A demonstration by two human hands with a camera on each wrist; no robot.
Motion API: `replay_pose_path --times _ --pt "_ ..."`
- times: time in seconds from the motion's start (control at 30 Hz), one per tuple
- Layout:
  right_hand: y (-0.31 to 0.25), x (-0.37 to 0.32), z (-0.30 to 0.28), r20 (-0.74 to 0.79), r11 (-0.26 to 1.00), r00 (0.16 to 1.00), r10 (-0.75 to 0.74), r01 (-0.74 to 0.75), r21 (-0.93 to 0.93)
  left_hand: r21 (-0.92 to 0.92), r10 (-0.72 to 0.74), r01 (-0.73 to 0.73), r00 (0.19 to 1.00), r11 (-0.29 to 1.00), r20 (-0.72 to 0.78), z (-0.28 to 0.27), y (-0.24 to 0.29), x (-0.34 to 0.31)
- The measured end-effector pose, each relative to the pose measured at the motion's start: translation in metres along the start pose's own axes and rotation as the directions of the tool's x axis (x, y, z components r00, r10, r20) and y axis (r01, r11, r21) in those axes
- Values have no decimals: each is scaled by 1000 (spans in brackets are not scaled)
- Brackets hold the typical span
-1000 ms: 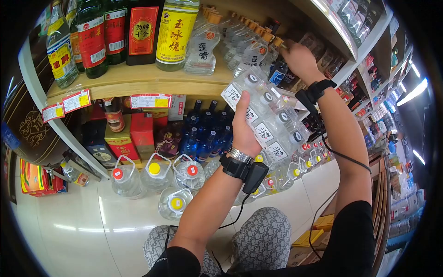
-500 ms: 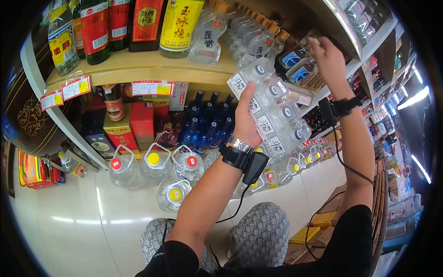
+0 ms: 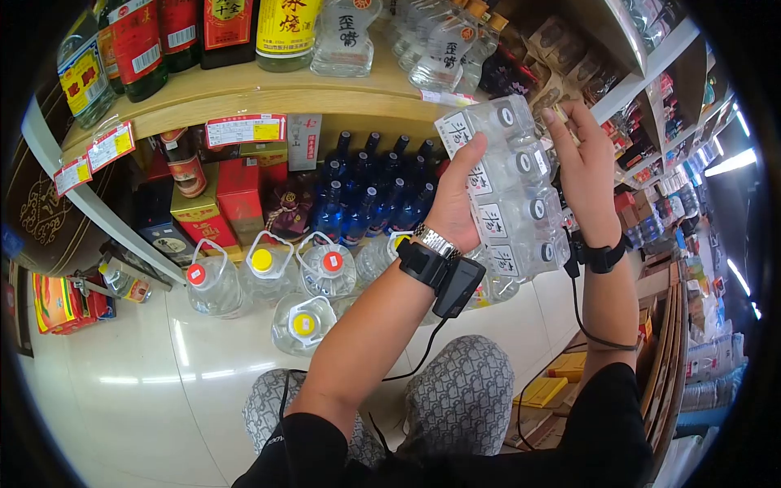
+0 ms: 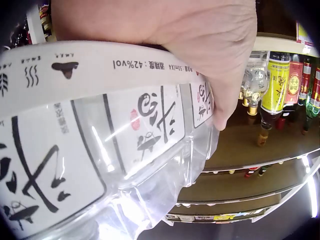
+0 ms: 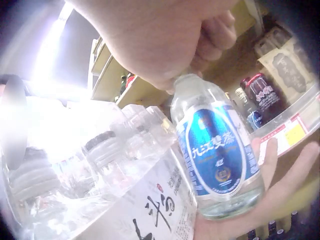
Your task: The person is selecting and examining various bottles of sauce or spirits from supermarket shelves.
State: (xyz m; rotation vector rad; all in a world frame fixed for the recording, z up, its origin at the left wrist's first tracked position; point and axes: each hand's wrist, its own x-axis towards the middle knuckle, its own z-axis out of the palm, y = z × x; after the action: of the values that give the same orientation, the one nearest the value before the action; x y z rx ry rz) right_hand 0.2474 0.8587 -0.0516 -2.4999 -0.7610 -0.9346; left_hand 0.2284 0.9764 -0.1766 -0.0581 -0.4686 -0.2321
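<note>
My left hand (image 3: 457, 199) grips a clear plastic pack of small clear liquor bottles (image 3: 512, 195), its thumb over the white labelled edge. In the left wrist view the pack's white band (image 4: 140, 64) shows black print. Beyond the pack's far side, my right hand (image 3: 587, 175) holds a small clear glass bottle with a blue label (image 5: 215, 150) by its neck. The right wrist view shows this bottle upright beside the pack, with my left fingers (image 5: 285, 182) spread out behind and under it. In the head view the pack hides most of that bottle.
A wooden shelf (image 3: 244, 98) carries several liquor bottles on my left. Blue bottles (image 3: 362, 211) and gift boxes stand below it. Large handled jugs (image 3: 220, 285) line the tiled floor. Brown-labelled packs (image 3: 561, 37) sit at the back right of the shelf.
My right hand has come away from the shelf and down toward the pack, bringing the blue-labelled bottle. My left hand keeps hold of the pack, now slightly further right. The head view has tilted down.
</note>
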Motion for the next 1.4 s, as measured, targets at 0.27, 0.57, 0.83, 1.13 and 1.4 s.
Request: replay_pose_path --times 0.27,0.57,0.83,1.13,1.4 --pt "9 -8 9 -8 999 1000 -16 17 31 -49 -54 53 998 997 -18 -14 -12 -1" --pt "11 -15 5 37 999 999 29 -30 13 -33 -55 53 997 998 -52 -26 -16 -2" --pt "8 -16 8 -5 996 996 87 -86 34 4 -73 73 997 997 -33 -30 -17 -2" --pt "7 -18 8 -8 1000 1000 13 -13 20 -41 -66 65 997 997 -27 -28 -17 -6" --pt "0 -14 8 25 973 989 145 -147 178 -91 -64 67 997 994 36 -21 -15 -6"
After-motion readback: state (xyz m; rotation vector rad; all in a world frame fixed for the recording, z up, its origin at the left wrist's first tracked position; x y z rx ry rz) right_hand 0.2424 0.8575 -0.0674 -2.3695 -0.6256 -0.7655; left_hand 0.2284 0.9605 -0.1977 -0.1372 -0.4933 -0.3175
